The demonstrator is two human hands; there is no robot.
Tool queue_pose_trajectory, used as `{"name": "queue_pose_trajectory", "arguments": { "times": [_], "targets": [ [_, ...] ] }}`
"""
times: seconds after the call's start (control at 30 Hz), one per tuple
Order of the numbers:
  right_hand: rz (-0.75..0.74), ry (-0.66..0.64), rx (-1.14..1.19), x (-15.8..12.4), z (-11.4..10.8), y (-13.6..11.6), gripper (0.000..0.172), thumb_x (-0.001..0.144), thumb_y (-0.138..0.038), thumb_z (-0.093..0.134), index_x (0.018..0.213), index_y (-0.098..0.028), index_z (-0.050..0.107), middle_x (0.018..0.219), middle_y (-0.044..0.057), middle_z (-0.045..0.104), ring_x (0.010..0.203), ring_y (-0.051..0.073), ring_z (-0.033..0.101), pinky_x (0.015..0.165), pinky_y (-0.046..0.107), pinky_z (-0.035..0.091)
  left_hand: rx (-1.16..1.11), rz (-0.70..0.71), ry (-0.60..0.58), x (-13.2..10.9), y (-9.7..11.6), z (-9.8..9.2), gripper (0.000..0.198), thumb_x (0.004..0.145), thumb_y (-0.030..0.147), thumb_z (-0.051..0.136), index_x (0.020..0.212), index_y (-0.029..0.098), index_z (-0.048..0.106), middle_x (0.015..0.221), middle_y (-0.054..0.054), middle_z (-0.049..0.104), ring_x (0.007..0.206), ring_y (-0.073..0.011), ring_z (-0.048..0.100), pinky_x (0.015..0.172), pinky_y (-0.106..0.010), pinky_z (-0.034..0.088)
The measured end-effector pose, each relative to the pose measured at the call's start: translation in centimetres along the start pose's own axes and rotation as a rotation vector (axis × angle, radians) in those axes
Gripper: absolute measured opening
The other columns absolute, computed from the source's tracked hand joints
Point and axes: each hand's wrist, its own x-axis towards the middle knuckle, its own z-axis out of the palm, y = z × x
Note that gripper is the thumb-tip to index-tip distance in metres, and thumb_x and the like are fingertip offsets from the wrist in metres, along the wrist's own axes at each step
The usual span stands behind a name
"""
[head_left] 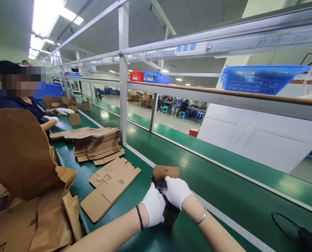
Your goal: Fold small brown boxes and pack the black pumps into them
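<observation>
A small open cardboard box (167, 171) stands on the green work surface in front of me, its lid flap raised at the back. My left hand (154, 204), in a white glove, is closed round the box's left side. At the box's mouth my right hand (178, 191), gloved too, grips a black item with a cable (161, 185). Its exact kind is hard to see, as both hands cover much of it. Left of the box lie flat folded cartons (114, 185), with a thick stack of flat cartons (100, 143) behind them.
A green conveyor belt (208, 168) runs past on the right, carrying a black device with a cable (309, 239). Metal posts (123, 77) hold a shelf with a blue basket (261, 78). At left, a co-worker (16, 96) in white gloves handles boxes; brown paper and cartons (48, 217) are nearer.
</observation>
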Motion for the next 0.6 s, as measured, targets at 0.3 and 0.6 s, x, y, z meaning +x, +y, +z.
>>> {"name": "queue_pose_trajectory", "arguments": {
  "times": [0.3, 0.6],
  "targets": [
    [-0.013, -0.110, -0.188, 2.4, 3.4, -1.3, 0.023, 0.091, -0.021, 0.053, 0.101, -0.011, 0.071, 0.092, 0.021, 0.075, 0.086, 0.032, 0.075, 0.075, 0.043, 0.057, 0.159, 0.080, 0.022, 0.0, -0.8, 3.8, 0.044, 0.072, 0.044, 0.071, 0.107, 0.017, 0.072, 0.111, -0.011, 0.074, 0.114, -0.0357, 0.062, 0.085, -0.049, 0.052],
    [-0.116, -0.053, -0.158, 1.0, 6.1, 0.9, 0.023, 0.090, -0.021, 0.057, 0.099, -0.039, 0.069, 0.106, 0.008, 0.072, 0.097, 0.030, 0.071, 0.077, 0.041, 0.057, 0.234, 0.096, -0.027, -0.6, -0.7, 2.2, 0.019, 0.072, 0.037, 0.072, 0.077, 0.019, 0.072, 0.079, -0.006, 0.072, 0.069, -0.0241, 0.062, 0.060, -0.039, 0.045]
  ]
}}
